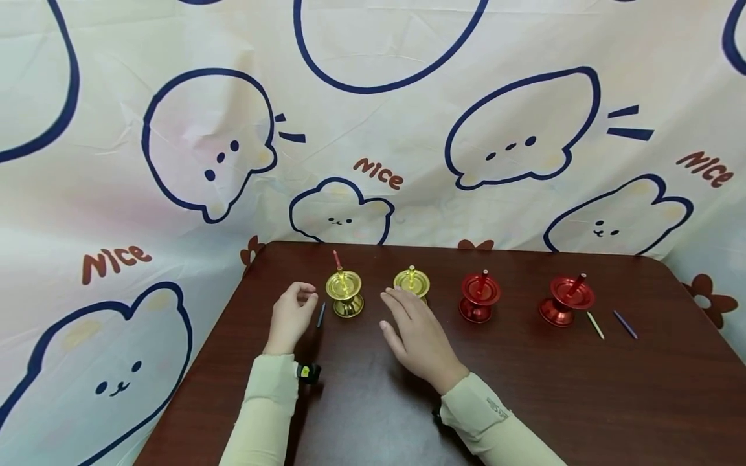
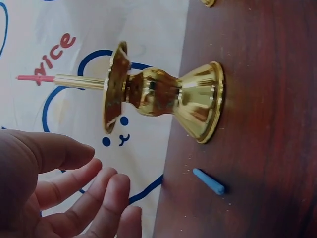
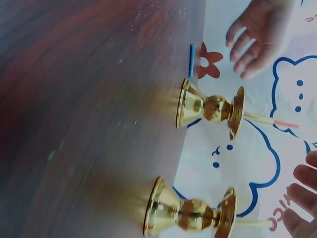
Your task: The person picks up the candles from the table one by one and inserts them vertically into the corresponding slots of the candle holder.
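Observation:
My left hand hovers left of a gold candle holder, fingers loosely bent and nothing held. A thin red candle stands in that holder's tube. On the table beside its base lies a short blue candle. My right hand, fingers extended and holding nothing, is in front of a second gold candle holder and partly hides it in the head view. No candle shows in this second holder's tube.
Farther right stand two red candle holders, one upright and another at the right. Beside the latter lie a pale green candle and a purple candle. A printed cloth hangs behind the table.

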Demonstrator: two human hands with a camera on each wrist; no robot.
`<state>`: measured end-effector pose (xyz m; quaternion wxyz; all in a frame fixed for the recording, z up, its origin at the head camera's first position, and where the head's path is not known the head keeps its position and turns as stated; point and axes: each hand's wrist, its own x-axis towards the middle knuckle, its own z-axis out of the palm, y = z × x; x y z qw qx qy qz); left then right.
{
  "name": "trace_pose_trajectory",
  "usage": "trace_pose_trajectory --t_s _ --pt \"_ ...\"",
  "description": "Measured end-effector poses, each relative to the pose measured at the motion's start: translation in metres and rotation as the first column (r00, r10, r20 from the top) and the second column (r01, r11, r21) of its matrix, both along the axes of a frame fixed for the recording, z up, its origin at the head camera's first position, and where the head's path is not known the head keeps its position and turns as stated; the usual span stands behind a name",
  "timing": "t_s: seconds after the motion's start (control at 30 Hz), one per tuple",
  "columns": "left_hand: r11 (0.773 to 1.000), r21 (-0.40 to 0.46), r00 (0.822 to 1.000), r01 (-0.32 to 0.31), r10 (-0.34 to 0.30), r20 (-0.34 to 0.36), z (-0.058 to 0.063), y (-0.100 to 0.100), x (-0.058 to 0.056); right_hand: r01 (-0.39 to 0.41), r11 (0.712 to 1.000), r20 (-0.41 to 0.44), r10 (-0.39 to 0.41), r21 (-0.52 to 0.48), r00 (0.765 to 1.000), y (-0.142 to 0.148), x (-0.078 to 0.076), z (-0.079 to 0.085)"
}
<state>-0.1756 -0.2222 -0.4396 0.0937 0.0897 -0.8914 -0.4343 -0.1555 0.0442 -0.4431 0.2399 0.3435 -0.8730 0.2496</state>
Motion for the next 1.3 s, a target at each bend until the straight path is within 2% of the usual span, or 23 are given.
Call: trace_pose_trajectory --t_s 0.2,0.4,0.63,1.1,1.3 --pt "0.998 -0.058 0.999 0.021 -0.018 0.051 -0.006 0.002 -0.003 0.044 0.999 0.017 -0.044 -0.013 0.999 0.02 0.003 -0.002" --pt "0.995 -0.09 0.992 0.035 -0.023 0.125 -0.007 0.004 -0.005 0.072 0.997 0.029 -0.071 -0.021 0.997 0.032 0.0 -0.004" --pt "0.994 -0.103 0.987 0.049 -0.032 0.155 -0.008 0.006 -0.009 0.108 0.994 0.087 -0.106 -0.019 0.991 0.039 -0.005 -0.008" --pt "0.984 -0.161 0.977 0.073 -0.039 0.208 -0.013 0.007 -0.017 0.136 0.984 0.229 -0.159 0.113 0.961 0.047 -0.019 -0.016" --pt "0.978 -0.201 0.975 0.06 -0.015 0.22 -0.016 0.008 -0.02 0.105 0.978 0.264 -0.15 0.178 0.953 0.047 -0.022 -0.015"
